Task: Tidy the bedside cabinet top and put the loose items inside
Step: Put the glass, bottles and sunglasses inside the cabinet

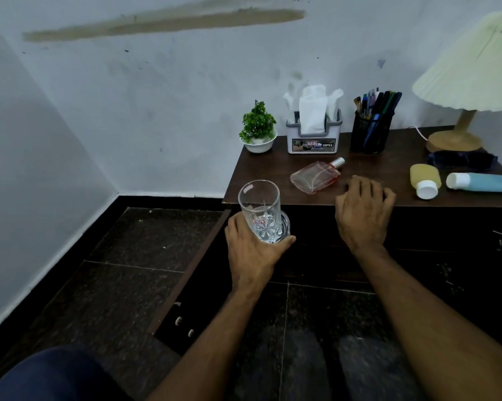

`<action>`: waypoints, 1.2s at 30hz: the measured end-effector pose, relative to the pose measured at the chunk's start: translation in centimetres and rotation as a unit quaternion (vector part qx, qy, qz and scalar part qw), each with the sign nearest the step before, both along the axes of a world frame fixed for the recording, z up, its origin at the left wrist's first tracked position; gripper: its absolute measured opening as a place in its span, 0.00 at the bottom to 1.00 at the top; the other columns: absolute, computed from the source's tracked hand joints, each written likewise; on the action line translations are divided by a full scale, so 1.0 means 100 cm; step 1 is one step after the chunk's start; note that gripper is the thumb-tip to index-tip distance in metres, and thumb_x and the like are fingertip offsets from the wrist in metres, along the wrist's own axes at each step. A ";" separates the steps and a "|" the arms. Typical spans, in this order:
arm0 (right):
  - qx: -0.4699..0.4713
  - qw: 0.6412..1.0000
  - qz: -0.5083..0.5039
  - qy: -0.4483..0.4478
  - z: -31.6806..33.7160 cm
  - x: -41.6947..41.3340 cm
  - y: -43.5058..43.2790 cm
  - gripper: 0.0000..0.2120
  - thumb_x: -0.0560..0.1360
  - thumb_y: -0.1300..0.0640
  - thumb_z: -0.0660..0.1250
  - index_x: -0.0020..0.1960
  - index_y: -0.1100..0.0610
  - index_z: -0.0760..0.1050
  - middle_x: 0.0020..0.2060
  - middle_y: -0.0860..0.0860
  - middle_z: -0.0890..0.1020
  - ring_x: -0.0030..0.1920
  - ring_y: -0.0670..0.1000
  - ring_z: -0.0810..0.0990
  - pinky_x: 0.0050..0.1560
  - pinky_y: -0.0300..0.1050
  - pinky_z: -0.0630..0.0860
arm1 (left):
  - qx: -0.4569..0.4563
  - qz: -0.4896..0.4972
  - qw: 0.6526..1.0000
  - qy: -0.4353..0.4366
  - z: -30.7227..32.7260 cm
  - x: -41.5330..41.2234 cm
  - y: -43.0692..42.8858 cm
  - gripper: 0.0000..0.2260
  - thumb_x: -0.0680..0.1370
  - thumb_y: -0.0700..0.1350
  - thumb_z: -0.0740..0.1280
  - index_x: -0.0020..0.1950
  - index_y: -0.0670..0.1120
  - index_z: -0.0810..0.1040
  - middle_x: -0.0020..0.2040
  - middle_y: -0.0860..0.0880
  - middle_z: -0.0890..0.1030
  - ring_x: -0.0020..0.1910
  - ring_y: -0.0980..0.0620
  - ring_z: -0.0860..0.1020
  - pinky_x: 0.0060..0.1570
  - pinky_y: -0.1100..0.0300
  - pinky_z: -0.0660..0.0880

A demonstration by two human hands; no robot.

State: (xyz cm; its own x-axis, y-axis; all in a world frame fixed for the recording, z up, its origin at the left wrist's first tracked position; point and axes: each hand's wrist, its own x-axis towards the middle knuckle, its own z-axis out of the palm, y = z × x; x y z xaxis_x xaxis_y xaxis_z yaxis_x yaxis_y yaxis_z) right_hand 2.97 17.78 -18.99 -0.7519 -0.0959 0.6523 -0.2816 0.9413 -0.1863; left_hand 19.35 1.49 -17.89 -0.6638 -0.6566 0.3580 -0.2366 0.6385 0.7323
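Fingers point(235, 224) of the left hand point(252, 251) are wrapped round the lower part of the glass point(259, 205), thumb on the right side of its base, a firm grasp. The glass stands upright, mouth up, off the cabinet top point(273, 175), in front of and just below the front left corner. The cabinet door point(191, 267) looks swung open to the left and the dark interior sits right behind the glass, so my guess is the next move is forward and down into the cabinet, long axis kept vertical. The right hand point(362, 218) sits at the front edge of the top, fingers loosely bent, holding nothing as far as I can see. It's the nearer hand to the perfume bottle point(316, 176), which lies on its side just beyond and left of those fingertips, cap pointing away and to the right. 2 more loose items lie right of that hand: the yellow bottle point(425, 176) and the blue tube point(487, 183), both on their sides. The pen holder point(370, 137), tissue box point(313, 140) and plant point(257, 127) stand along the back.
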 end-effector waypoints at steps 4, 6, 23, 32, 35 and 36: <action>0.001 1.000 0.000 0.001 0.000 0.000 -0.001 0.18 0.80 0.53 0.56 0.64 0.60 0.74 0.59 0.57 0.80 0.60 0.59 0.76 0.64 0.58 0.67 | -0.009 -0.004 1.000 -0.011 -0.018 0.003 0.010 0.46 0.60 0.63 0.83 0.71 0.44 0.70 0.67 0.48 0.72 0.68 0.49 0.69 0.67 0.56 0.71; 0.005 1.000 -0.003 -0.002 0.000 -0.001 -0.001 0.18 0.80 0.53 0.56 0.65 0.60 0.74 0.59 0.57 0.80 0.60 0.58 0.76 0.64 0.58 0.67 | -0.005 -0.006 1.000 -0.018 -0.027 0.005 0.012 0.47 0.61 0.63 0.83 0.73 0.45 0.69 0.68 0.48 0.71 0.69 0.50 0.68 0.67 0.59 0.68; -0.008 1.000 -0.004 0.021 -0.007 -0.005 -0.002 0.16 0.80 0.53 0.56 0.62 0.57 0.76 0.60 0.53 0.80 0.59 0.56 0.76 0.64 0.56 0.68 | 0.037 -0.013 0.997 -0.071 -0.083 -0.036 0.020 0.48 0.61 0.59 0.84 0.74 0.42 0.69 0.69 0.45 0.72 0.69 0.46 0.70 0.70 0.53 0.69; -0.016 0.999 -0.006 0.029 -0.009 -0.007 -0.004 0.17 0.80 0.54 0.55 0.62 0.58 0.76 0.60 0.53 0.81 0.60 0.56 0.77 0.65 0.56 0.68 | 0.051 -0.016 0.995 -0.079 -0.102 -0.051 0.023 0.49 0.60 0.58 0.85 0.73 0.40 0.69 0.69 0.44 0.73 0.69 0.45 0.71 0.71 0.50 0.70; -0.018 0.999 -0.006 0.034 -0.009 -0.007 -0.004 0.16 0.80 0.54 0.56 0.61 0.58 0.77 0.60 0.53 0.81 0.60 0.56 0.77 0.65 0.56 0.69 | 0.061 -0.015 0.994 -0.092 -0.109 -0.052 0.025 0.49 0.60 0.58 0.85 0.74 0.40 0.69 0.70 0.44 0.72 0.70 0.45 0.70 0.70 0.52 0.68; -0.019 0.999 -0.004 0.035 -0.009 -0.007 -0.005 0.16 0.79 0.54 0.56 0.61 0.57 0.77 0.60 0.53 0.81 0.60 0.56 0.77 0.65 0.56 0.68 | 0.063 -0.013 0.994 -0.092 -0.111 -0.053 0.024 0.49 0.60 0.58 0.85 0.74 0.40 0.69 0.70 0.43 0.72 0.70 0.45 0.70 0.70 0.52 0.68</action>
State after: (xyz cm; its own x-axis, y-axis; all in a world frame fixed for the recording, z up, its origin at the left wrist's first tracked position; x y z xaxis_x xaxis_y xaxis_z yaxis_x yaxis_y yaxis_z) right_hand 2.26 17.33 -19.87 -0.7054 -0.0636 0.7059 -0.2868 0.9364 -0.2022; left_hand 14.07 3.93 -29.01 -0.7282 -0.6699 0.1450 -0.3577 0.5519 0.7533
